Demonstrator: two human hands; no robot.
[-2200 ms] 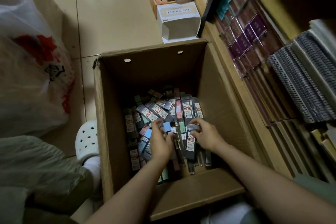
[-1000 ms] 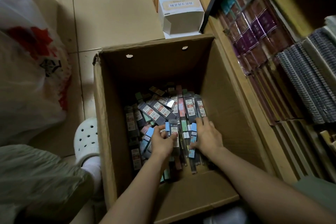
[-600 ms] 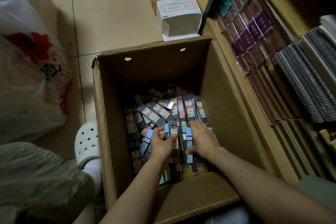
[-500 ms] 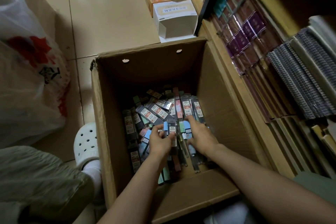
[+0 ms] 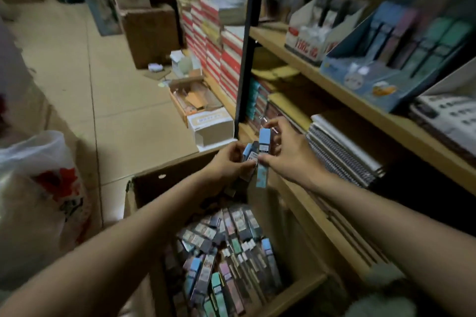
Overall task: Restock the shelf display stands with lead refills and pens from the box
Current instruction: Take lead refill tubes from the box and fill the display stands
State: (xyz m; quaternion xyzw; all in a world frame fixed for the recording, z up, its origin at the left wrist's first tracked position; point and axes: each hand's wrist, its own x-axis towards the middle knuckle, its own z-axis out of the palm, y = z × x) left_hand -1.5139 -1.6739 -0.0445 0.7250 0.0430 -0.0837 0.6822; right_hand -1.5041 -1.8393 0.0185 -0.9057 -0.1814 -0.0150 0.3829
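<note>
Both my hands are raised above the open cardboard box point(image 5: 144, 183). My left hand point(image 5: 226, 162) grips a small bundle of lead refill packs point(image 5: 248, 159). My right hand point(image 5: 291, 152) pinches one light blue refill pack point(image 5: 263, 159) held upright against that bundle. Many more refill packs point(image 5: 226, 252) in grey, blue, green and pink lie loose in the box below. On the upper shelf at the right stands a blue display stand point(image 5: 381, 59) with coloured packs, beside a white and red display stand point(image 5: 311, 33).
Wooden shelves point(image 5: 360, 108) with spiral notebooks point(image 5: 340, 152) and stacked books point(image 5: 213, 41) run along the right. A white carton point(image 5: 211, 126) and small boxes sit on the tiled floor ahead. A plastic bag point(image 5: 38, 188) lies at the left.
Both hands have come up out of the box with refill packs, and my view has lifted from the box toward the shelves.
</note>
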